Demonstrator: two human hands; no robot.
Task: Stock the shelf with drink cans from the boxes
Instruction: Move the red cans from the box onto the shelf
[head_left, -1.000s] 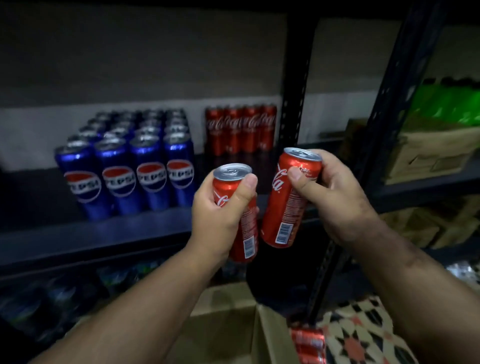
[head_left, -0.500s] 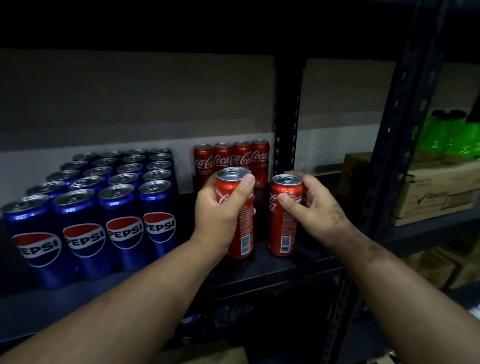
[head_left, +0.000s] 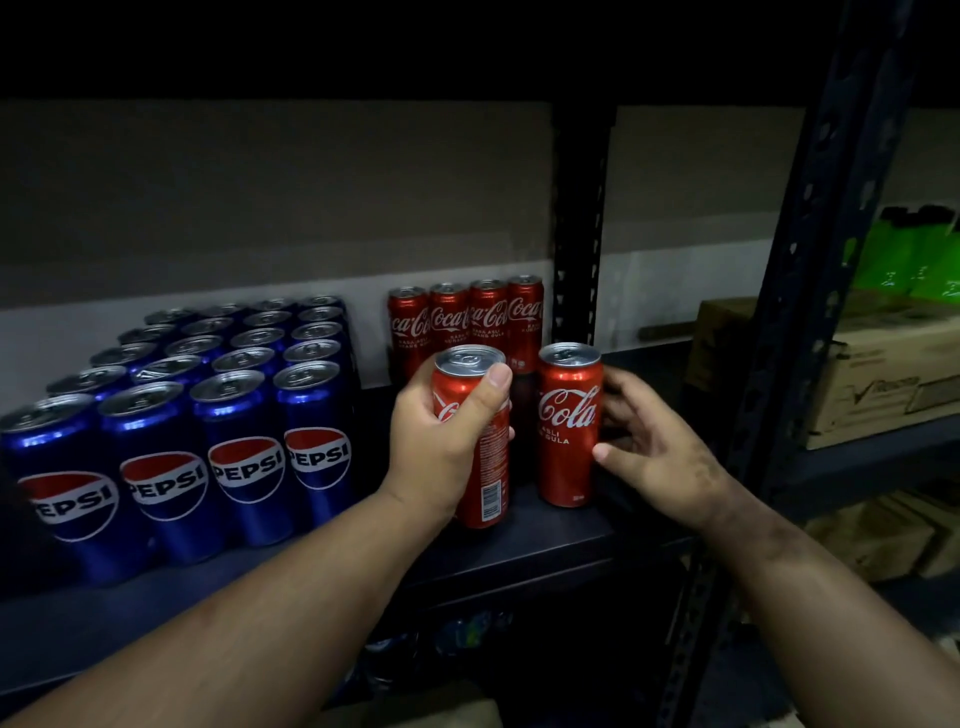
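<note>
In front of the back row of four Coca-Cola cans (head_left: 465, 322), on the dark shelf (head_left: 550, 540), the person is placing two more red cans. The left hand (head_left: 441, 447) is wrapping a full grip round one Coca-Cola can (head_left: 480, 467), thumb lying up near its rim; whether its base is already touching the shelf I cannot tell, as it is hanging slightly tilted. Just right of it, the second Coca-Cola can (head_left: 569, 426) is standing upright on the shelf, near the black upright post (head_left: 579, 234). The right hand (head_left: 654, 447) is lying beside this can with fingers loosened, thumb tip touching its lower side and the fingers mostly hidden behind it, so its grip looks to be opening rather than clamping. Left of the red cans, a block of Pepsi cans (head_left: 208, 415) is filling the shelf.

The step in hand seems to be setting down and releasing. Next, the left can probably needs lowering upright, beside its neighbour, in line with the back row.
</note>
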